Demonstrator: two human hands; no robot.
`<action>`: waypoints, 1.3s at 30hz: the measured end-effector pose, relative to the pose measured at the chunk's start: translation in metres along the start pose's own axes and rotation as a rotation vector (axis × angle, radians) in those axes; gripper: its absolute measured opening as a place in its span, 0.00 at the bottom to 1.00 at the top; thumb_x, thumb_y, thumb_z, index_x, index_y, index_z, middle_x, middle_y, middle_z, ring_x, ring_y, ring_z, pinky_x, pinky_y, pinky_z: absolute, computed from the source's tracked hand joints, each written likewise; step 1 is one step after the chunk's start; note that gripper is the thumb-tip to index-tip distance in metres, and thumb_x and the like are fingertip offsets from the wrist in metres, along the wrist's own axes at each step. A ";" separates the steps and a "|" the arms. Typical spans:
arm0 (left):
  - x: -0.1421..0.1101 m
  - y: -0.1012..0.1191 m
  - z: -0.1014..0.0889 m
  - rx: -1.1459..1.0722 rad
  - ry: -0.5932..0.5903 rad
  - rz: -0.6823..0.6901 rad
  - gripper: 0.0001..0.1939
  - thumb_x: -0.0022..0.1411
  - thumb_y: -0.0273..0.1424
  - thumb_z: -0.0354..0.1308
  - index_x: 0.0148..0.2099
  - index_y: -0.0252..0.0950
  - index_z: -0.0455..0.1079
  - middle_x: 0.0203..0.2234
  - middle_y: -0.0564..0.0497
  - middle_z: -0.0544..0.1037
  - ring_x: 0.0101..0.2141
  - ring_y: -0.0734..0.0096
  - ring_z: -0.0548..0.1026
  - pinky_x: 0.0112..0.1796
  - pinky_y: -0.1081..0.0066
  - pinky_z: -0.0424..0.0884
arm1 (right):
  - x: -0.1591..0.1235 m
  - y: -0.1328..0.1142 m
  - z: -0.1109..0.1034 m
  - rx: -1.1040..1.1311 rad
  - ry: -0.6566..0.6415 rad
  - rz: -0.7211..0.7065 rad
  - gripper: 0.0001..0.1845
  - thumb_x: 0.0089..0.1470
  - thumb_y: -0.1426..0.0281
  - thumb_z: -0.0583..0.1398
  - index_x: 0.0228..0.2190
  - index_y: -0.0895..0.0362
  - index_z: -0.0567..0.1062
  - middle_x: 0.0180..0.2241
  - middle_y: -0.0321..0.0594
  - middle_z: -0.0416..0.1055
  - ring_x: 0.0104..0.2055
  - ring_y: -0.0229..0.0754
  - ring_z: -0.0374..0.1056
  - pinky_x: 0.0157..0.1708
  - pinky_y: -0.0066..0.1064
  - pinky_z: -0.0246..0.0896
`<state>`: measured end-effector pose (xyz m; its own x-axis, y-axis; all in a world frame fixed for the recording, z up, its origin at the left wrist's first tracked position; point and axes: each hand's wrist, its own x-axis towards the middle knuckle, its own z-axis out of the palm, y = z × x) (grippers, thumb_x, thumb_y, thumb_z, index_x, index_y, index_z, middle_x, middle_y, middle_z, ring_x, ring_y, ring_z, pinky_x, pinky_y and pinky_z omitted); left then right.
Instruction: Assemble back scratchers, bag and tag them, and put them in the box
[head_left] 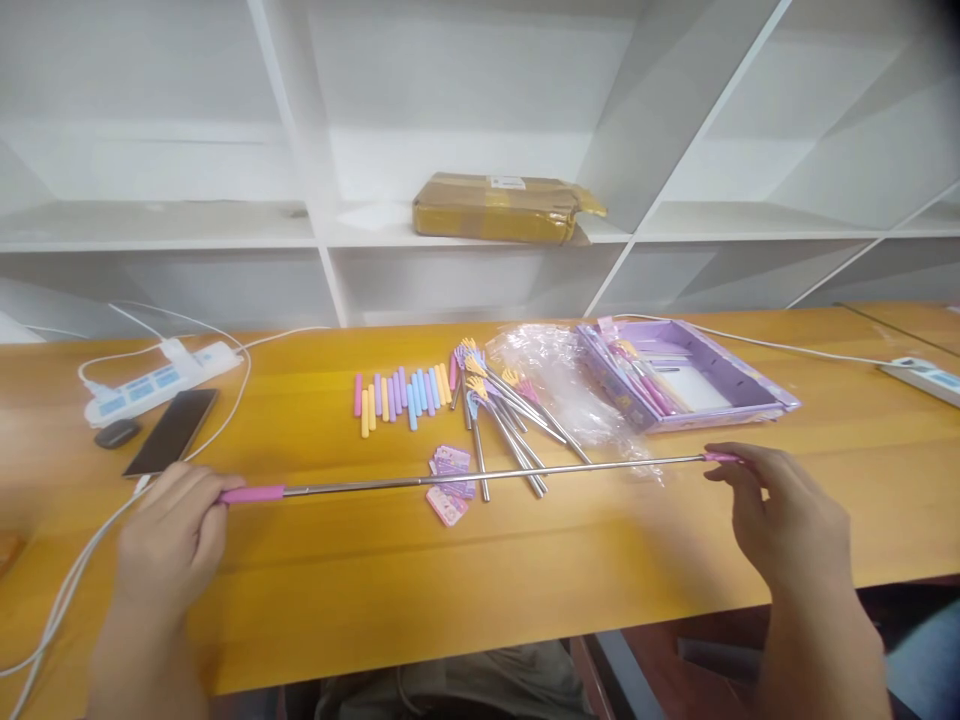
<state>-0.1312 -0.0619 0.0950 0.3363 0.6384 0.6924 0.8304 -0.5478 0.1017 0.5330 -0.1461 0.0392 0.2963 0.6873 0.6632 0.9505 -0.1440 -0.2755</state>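
bare l hand [174, 535], bare r hand [791, 515]; dk grey-olive trousers [480, 685] w/ cord [403, 688]

The only view comes from a camera on the person's head, facing forward and slightly down across the bench [337, 590]. It sits close enough to catch both forearms and the lap [450, 690] at the bottom edge, with white shelving [465, 80] filling the top.

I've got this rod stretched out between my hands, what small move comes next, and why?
Probably ease your right hand toward your left hand, sliding the rod shorter: it's drawn out in stepped sections, while the loose metal rods on the table look much shorter.
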 end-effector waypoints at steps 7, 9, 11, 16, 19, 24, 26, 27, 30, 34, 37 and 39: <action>-0.005 -0.005 -0.002 0.037 0.048 -0.050 0.11 0.64 0.23 0.55 0.38 0.42 0.77 0.31 0.54 0.82 0.36 0.62 0.77 0.40 0.64 0.75 | 0.001 -0.002 0.000 -0.008 0.021 -0.002 0.12 0.69 0.63 0.58 0.42 0.50 0.81 0.37 0.41 0.83 0.42 0.44 0.81 0.38 0.32 0.66; -0.008 -0.005 -0.002 0.024 0.083 -0.027 0.11 0.61 0.22 0.56 0.36 0.41 0.77 0.28 0.54 0.81 0.32 0.64 0.76 0.37 0.64 0.75 | 0.001 0.000 0.001 -0.028 0.023 0.003 0.12 0.68 0.63 0.58 0.42 0.50 0.82 0.37 0.41 0.83 0.42 0.44 0.81 0.38 0.32 0.66; -0.012 -0.004 -0.004 0.022 0.170 0.004 0.11 0.58 0.21 0.56 0.34 0.41 0.77 0.25 0.54 0.78 0.28 0.65 0.74 0.33 0.64 0.74 | 0.000 0.003 0.002 -0.047 0.032 -0.010 0.12 0.68 0.62 0.58 0.42 0.50 0.82 0.36 0.41 0.84 0.40 0.44 0.81 0.37 0.32 0.66; -0.012 0.009 -0.012 0.016 0.284 0.112 0.14 0.55 0.18 0.55 0.35 0.39 0.78 0.22 0.53 0.75 0.25 0.68 0.70 0.30 0.66 0.70 | -0.001 0.008 0.002 -0.051 0.121 -0.102 0.12 0.70 0.62 0.58 0.40 0.49 0.82 0.36 0.40 0.84 0.38 0.43 0.83 0.36 0.31 0.69; -0.001 0.025 -0.006 -0.034 0.219 0.118 0.14 0.58 0.16 0.55 0.37 0.38 0.77 0.25 0.52 0.76 0.26 0.68 0.70 0.30 0.67 0.69 | 0.002 -0.004 0.003 -0.014 0.174 -0.174 0.09 0.70 0.66 0.59 0.40 0.51 0.82 0.34 0.40 0.83 0.35 0.42 0.82 0.36 0.30 0.69; 0.018 0.076 0.023 -0.029 0.058 0.080 0.16 0.65 0.15 0.51 0.40 0.39 0.75 0.29 0.51 0.81 0.30 0.65 0.76 0.34 0.66 0.72 | 0.000 -0.068 0.013 0.109 0.140 -0.341 0.10 0.71 0.73 0.58 0.47 0.52 0.80 0.41 0.39 0.84 0.36 0.39 0.81 0.38 0.29 0.71; 0.019 0.101 0.031 -0.025 0.031 0.059 0.16 0.67 0.15 0.50 0.40 0.40 0.73 0.28 0.51 0.80 0.30 0.64 0.77 0.34 0.65 0.71 | -0.005 -0.102 0.016 0.179 0.088 -0.430 0.12 0.71 0.76 0.58 0.49 0.52 0.79 0.44 0.40 0.84 0.42 0.40 0.81 0.42 0.30 0.72; 0.017 0.113 0.032 -0.025 0.024 0.041 0.17 0.68 0.14 0.49 0.40 0.40 0.73 0.28 0.51 0.81 0.30 0.64 0.78 0.34 0.65 0.71 | -0.008 -0.120 0.017 0.214 0.061 -0.462 0.13 0.70 0.78 0.58 0.50 0.52 0.78 0.45 0.41 0.83 0.44 0.42 0.81 0.44 0.31 0.72; 0.008 0.144 0.035 -0.015 -0.010 -0.006 0.18 0.68 0.15 0.49 0.43 0.41 0.73 0.30 0.51 0.82 0.31 0.63 0.79 0.34 0.63 0.71 | -0.024 -0.169 0.017 0.314 0.002 -0.544 0.18 0.69 0.82 0.56 0.51 0.52 0.77 0.44 0.42 0.84 0.43 0.42 0.80 0.43 0.33 0.71; -0.002 0.166 0.043 -0.050 -0.075 -0.009 0.19 0.67 0.15 0.50 0.44 0.42 0.76 0.30 0.49 0.83 0.31 0.62 0.80 0.33 0.62 0.72 | -0.053 -0.221 0.018 0.455 -0.056 -0.612 0.23 0.69 0.84 0.52 0.56 0.53 0.76 0.45 0.44 0.84 0.41 0.42 0.78 0.39 0.35 0.68; 0.002 0.165 0.049 -0.080 -0.087 -0.004 0.18 0.68 0.15 0.49 0.42 0.41 0.75 0.30 0.49 0.83 0.31 0.62 0.80 0.33 0.63 0.72 | -0.064 -0.239 0.020 0.470 -0.047 -0.560 0.23 0.69 0.85 0.53 0.55 0.54 0.76 0.45 0.44 0.83 0.42 0.43 0.78 0.37 0.35 0.65; 0.008 0.158 0.050 -0.126 -0.083 0.015 0.18 0.70 0.16 0.48 0.41 0.41 0.74 0.29 0.50 0.82 0.31 0.63 0.80 0.33 0.64 0.72 | -0.065 -0.242 0.021 0.472 -0.071 -0.568 0.22 0.69 0.85 0.53 0.54 0.54 0.76 0.44 0.43 0.83 0.42 0.42 0.78 0.36 0.35 0.63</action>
<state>0.0248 -0.1164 0.0802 0.3884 0.6694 0.6333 0.7642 -0.6180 0.1846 0.2820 -0.1414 0.0478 -0.2510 0.6115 0.7504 0.8095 0.5577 -0.1837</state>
